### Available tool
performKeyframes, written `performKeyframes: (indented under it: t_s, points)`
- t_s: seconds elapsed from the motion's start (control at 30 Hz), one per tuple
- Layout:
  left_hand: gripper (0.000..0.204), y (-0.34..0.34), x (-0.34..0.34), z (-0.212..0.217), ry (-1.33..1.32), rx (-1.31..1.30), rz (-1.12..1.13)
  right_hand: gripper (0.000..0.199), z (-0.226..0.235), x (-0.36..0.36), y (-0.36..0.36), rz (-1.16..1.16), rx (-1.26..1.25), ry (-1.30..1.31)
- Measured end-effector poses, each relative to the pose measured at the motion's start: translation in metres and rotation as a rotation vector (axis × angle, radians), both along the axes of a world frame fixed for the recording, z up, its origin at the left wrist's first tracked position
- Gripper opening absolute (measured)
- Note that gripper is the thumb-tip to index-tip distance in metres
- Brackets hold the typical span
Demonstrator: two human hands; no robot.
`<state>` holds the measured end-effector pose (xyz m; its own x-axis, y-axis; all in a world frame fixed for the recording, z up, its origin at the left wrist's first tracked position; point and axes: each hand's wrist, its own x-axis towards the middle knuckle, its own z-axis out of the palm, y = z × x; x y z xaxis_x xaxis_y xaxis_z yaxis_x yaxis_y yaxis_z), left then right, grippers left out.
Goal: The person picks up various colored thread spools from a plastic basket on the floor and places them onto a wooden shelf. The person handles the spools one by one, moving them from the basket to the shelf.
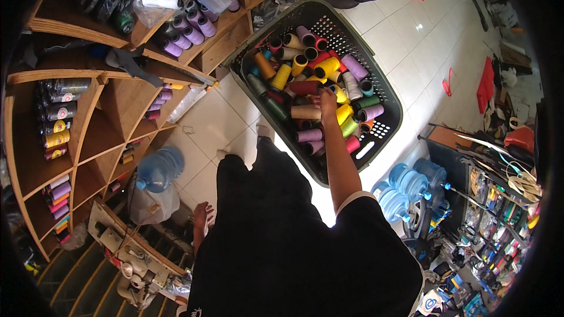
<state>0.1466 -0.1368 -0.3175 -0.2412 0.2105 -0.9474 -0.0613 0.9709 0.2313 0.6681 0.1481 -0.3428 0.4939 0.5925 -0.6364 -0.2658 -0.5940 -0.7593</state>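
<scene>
A dark red spool (306, 87) lies just left of the fingers of the right hand (326, 103), clamped or not I cannot tell, with a dark basket (386, 82) around them and the left hand (202, 216) well apart, fingers loosely spread.

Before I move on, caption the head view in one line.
Right hand among thread spools in a dark perforated basket; left hand open at the person's side.
</scene>
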Motion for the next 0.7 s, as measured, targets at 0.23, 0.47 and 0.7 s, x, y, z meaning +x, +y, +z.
performKeyframes:
  t_s: [0.23, 0.47, 0.7]
  points:
    - [0.034, 0.042, 0.009, 0.032, 0.075, 0.142, -0.060, 0.019, -0.012, 0.002, 0.001, -0.435, 0.251, 0.504]
    - [0.034, -0.021, -0.021, -0.006, -0.021, -0.006, 0.031, 0.032, -0.038, -0.061, 0.015, 0.592, 0.243, -0.473]
    - [0.032, -0.058, -0.017, 0.016, 0.061, 0.125, -0.210, 0.044, -0.054, -0.101, 0.041, 1.553, -0.221, -0.663]
